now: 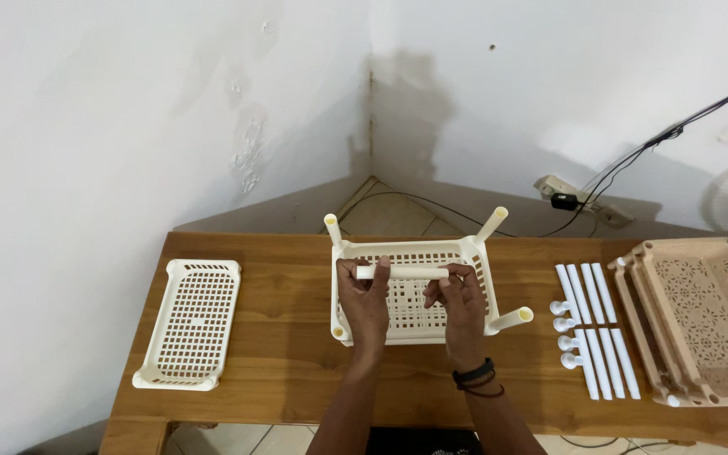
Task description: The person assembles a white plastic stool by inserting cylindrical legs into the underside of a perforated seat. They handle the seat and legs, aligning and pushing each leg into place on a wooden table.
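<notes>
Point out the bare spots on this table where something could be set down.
Bare wood lies between the flat basket and the middle basket, and along the near table edge. The right end is crowded with tubes and stacked baskets.

Table (297,371): warm brown wood with visible grain. Centre basket (414,316): cream, square-grid perforations, cream legs. Tube (404,273): cream-white. Left tray (191,324): cream, same square grid. Right baskets (701,324): beige-tan, ornamental floral lattice. Loose tubes (596,329): white. Wristbands (475,377): black. Walls (128,109): white, with grey staining. Cables (684,125): black.
</notes>
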